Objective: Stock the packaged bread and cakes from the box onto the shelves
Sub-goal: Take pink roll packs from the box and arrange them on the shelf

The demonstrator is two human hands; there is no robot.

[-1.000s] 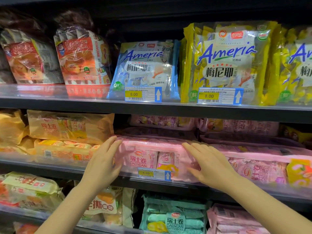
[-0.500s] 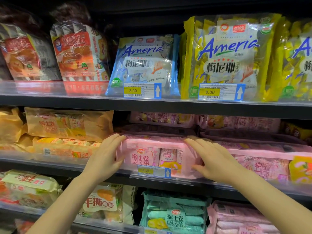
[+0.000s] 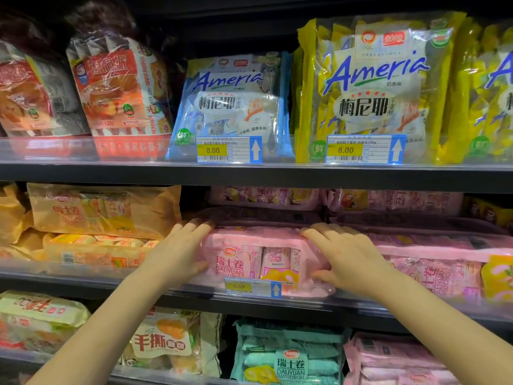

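Nearest the camera, two bare forearms reach up from the bottom corners toward the middle shelf (image 3: 83, 279). At that shelf's front edge the left hand (image 3: 180, 254) wraps the left end of a pink Swiss roll pack (image 3: 258, 254), fingers curled over its top and thumb pressed against its front face. On the pack's right end sits the right hand (image 3: 347, 257), fingers spread and bent over the top edge with the thumb low near the shelf lip; both hands clasp the pack, which rests on the shelf behind a clear front rail. A yellow and blue price tag (image 3: 252, 287) is clipped to the rail just below the pack. To its right along the same front edge lies another pink pack (image 3: 433, 262), and more pink packs are stacked behind. Toward the left end of this shelf lie orange Swiss roll packs (image 3: 102, 209). Below, on the lower shelf, stand a torn bread bag (image 3: 163, 343), a teal Swiss roll pack (image 3: 288, 354) and further pink packs. Farther up, the top shelf (image 3: 249, 173) carries a blue Ameria pack (image 3: 230, 107) beside a yellow Ameria pack (image 3: 374, 87), each upright behind an 8.00 tag, with red pie bags (image 3: 116, 84) toward the left end
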